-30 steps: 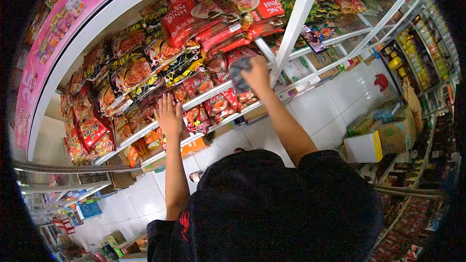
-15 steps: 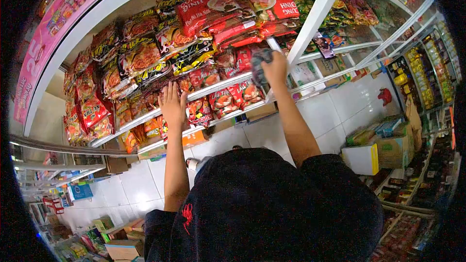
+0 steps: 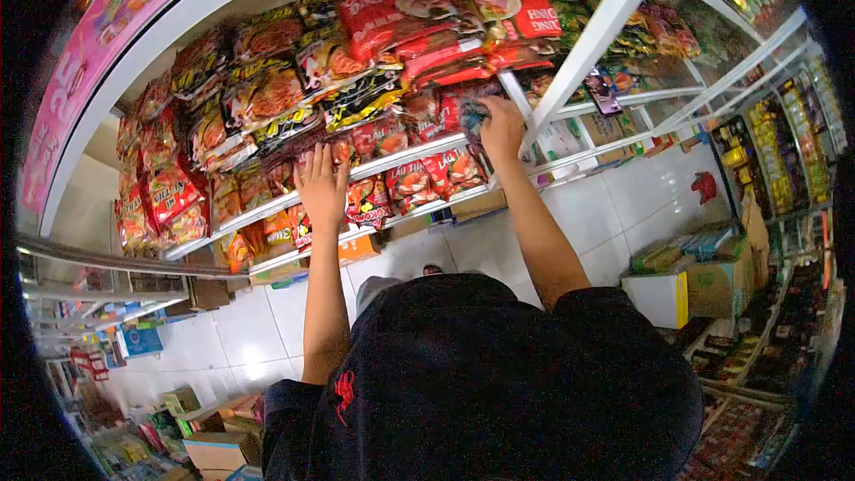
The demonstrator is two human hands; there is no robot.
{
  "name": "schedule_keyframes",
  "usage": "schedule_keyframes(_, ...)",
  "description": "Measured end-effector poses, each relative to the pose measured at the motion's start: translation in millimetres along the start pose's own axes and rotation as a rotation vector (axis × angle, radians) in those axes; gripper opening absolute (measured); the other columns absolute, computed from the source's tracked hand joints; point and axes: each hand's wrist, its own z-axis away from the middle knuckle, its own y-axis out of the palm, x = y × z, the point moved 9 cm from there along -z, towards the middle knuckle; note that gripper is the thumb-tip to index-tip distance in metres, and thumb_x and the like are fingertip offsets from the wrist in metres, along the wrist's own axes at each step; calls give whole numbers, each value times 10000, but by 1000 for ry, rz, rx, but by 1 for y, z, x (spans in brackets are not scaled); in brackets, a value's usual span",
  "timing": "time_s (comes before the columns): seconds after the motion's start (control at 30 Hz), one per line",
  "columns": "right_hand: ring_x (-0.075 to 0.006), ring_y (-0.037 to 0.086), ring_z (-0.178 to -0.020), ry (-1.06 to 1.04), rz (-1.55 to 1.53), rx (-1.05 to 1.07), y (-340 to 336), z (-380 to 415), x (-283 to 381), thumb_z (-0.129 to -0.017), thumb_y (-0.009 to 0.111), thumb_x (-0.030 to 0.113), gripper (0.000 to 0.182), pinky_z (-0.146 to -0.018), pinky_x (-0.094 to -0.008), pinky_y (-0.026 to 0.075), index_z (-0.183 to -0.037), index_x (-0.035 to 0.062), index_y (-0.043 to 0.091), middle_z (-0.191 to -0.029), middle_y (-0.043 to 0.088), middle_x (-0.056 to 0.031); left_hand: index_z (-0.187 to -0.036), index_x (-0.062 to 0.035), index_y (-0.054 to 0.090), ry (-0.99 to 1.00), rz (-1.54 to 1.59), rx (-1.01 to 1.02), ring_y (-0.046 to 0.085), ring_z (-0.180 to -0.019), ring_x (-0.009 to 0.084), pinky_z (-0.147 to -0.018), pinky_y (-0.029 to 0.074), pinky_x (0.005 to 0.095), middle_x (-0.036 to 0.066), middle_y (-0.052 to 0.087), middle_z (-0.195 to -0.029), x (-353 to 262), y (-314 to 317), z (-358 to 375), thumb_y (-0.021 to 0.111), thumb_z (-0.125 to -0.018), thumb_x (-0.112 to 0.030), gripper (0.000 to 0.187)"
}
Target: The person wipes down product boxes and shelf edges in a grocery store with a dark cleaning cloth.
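Note:
My left hand (image 3: 321,185) lies with its fingers spread on the white shelf edge (image 3: 383,163), at the front of the noodle packets (image 3: 258,98). Nothing shows in it. My right hand (image 3: 500,125) is wrapped round a crumpled dark grey-blue cloth (image 3: 474,116) and presses it at the right end of the same shelf, beside the white upright post. Red packets (image 3: 445,169) sit on the shelf below, between the two hands. Large red packets (image 3: 401,13) are stacked above them.
A slanted white frame bar (image 3: 597,36) stands right of my right hand, with a phone (image 3: 602,91) behind it. Cardboard boxes (image 3: 720,281) stand on the tiled floor at the right. A pink banner (image 3: 67,98) runs along the upper left.
My right hand has moved slightly left and down with the cloth. My left hand remains at the shelf edge, now slightly further right in view.

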Motion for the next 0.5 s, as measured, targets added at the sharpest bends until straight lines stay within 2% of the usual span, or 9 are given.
schedule_keyframes(0.07, -289, 506, -883, 3, -21, 74, 20, 7, 19, -608, 533, -17, 300, -803, -393, 386, -886, 78, 596, -899, 574, -98, -1233, -102, 422, -1, -6, -24, 335, -1215, 231, -1016, 172, 431, 66, 392, -1298, 2, -2, 0, 412, -848, -396, 484)
schedule_keyframes(0.17, -296, 503, -883, -136, -171, 166, 55, 28, 85, -622, 528, -14, 324, -800, -393, 393, -927, 82, 577, -916, 558, -106, -1228, -88, 425, 7, 37, -13, 348, -1202, 258, -1003, 178, 471, 77, 396, -1293, 1, -3, 1, 417, -846, -394, 490)
schedule_keyframes(0.27, -287, 503, -922, -179, -236, 242, 55, 44, 138, -630, 519, -17, 338, -812, -387, 407, -947, 86, 577, -936, 563, -101, -1237, -82, 411, 61, 58, -24, 349, -1199, 261, -997, 182, 483, 87, 392, -1294, 2, -4, 1, 425, -842, -388, 500)
schedule_keyframes(0.37, -289, 516, -928, -109, -273, 365, 65, 37, 101, -636, 493, -23, 331, -801, -375, 425, -937, 82, 586, -990, 551, -101, -1239, -72, 405, 65, 85, -18, 351, -1195, 271, -988, 200, 483, 101, 389, -1293, 1, -6, 1, 445, -833, -388, 516)
schedule_keyframes(0.4, -290, 522, -915, -135, -155, 343, 56, 29, 83, -632, 502, -21, 335, -788, -373, 431, -934, 93, 593, -1008, 544, -103, -1238, -71, 405, 64, 97, -20, 351, -1194, 272, -987, 203, 482, 102, 390, -1293, 1, -8, 1, 444, -833, -391, 518)
schedule_keyframes(0.43, -313, 515, -899, -100, -115, 207, 36, 24, 63, -614, 512, -44, 341, -781, -382, 430, -922, 76, 596, -975, 541, -125, -1238, -71, 405, 61, 103, -23, 351, -1194, 272, -987, 203, 482, 102, 390, -1293, 2, -6, 0, 444, -833, -391, 518)
schedule_keyframes(0.5, -326, 486, -923, 41, 41, 81, 18, 22, 12, -592, 540, -60, 373, -806, -385, 400, -945, 52, 578, -967, 515, -139, -1235, -65, 406, 67, 79, -48, 351, -1194, 271, -982, 211, 482, 102, 391, -1291, 4, -3, 1, 444, -831, -399, 525)
